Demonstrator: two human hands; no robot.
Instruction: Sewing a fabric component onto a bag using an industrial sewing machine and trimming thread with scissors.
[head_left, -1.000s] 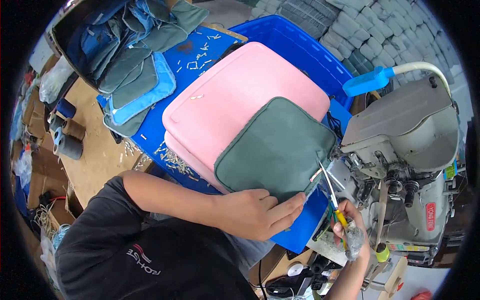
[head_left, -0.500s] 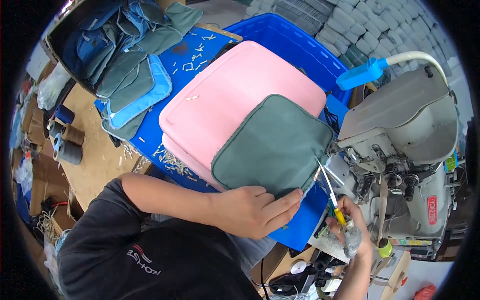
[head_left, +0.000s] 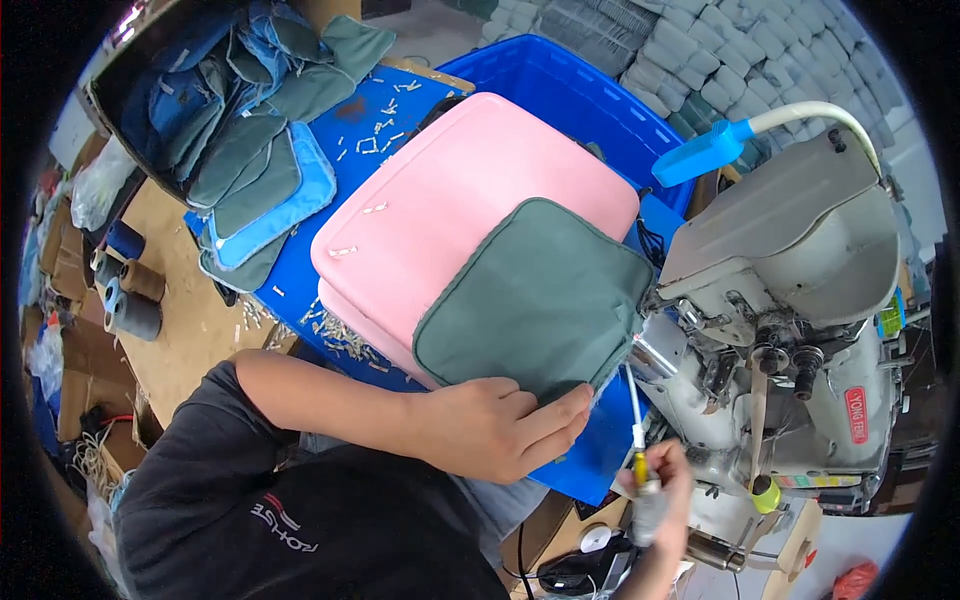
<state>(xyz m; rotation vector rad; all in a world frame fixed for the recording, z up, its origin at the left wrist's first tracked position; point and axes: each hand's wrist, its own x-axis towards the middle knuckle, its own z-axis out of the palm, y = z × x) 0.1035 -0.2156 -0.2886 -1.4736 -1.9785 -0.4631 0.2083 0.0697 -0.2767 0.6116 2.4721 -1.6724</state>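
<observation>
My left hand (head_left: 506, 430) is closed on the near edge of a grey-green fabric piece (head_left: 530, 300) with rounded corners and a stitched rim. The fabric's right corner is puckered beside the sewing machine. Beneath it is a smooth pink slab (head_left: 430, 210) with rounded corners, which bears a few small pale strips. Just right of the fabric, my right hand (head_left: 660, 490) grips scissors (head_left: 637, 420) with a slim metal blade and yellow on the handle. Their tip points up near the fabric's right corner. Something greyish is wrapped around part of that hand.
A grey industrial sewing machine (head_left: 790, 250) with a blue lamp (head_left: 703, 153) stands at right. Behind the pink slab is a blue crate (head_left: 600, 95). Cut fabric pieces (head_left: 265, 180) lie at left, near thread spools (head_left: 135, 310). Pale scraps (head_left: 345, 335) litter the blue tabletop.
My right hand and the scissors have drawn back down and leftward from the fabric's edge. Another pale strip now lies on the pink slab. My left hand keeps its hold on the fabric.
</observation>
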